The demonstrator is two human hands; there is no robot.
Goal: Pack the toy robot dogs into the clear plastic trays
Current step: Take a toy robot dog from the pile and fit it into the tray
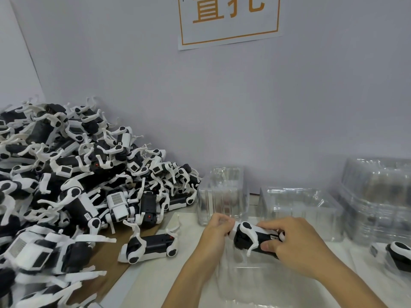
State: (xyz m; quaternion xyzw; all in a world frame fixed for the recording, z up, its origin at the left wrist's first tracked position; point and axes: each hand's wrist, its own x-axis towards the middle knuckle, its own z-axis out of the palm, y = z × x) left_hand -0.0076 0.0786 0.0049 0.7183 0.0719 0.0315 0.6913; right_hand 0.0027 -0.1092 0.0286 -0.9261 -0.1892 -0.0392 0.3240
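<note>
A black-and-white toy robot dog [249, 240] lies on its side between both hands, just above a clear plastic tray [255, 283] on the white table. My left hand [214, 235] grips the dog's left end, fingers curled round it. My right hand [291, 245] holds the dog's right end, thumb on the black body. A big heap of toy robot dogs [66, 185] fills the left side. One loose dog [149, 245] lies by the heap's edge. Another dog [398, 254] sits at the right edge, partly cut off.
Empty clear trays stand behind the hands: an upright one [222, 192], a wider one [300, 210], and a tall stack [378, 196] at the right. A grey wall with a paper sign [229, 21] rises close behind. Brown cardboard [115, 252] lies under the heap.
</note>
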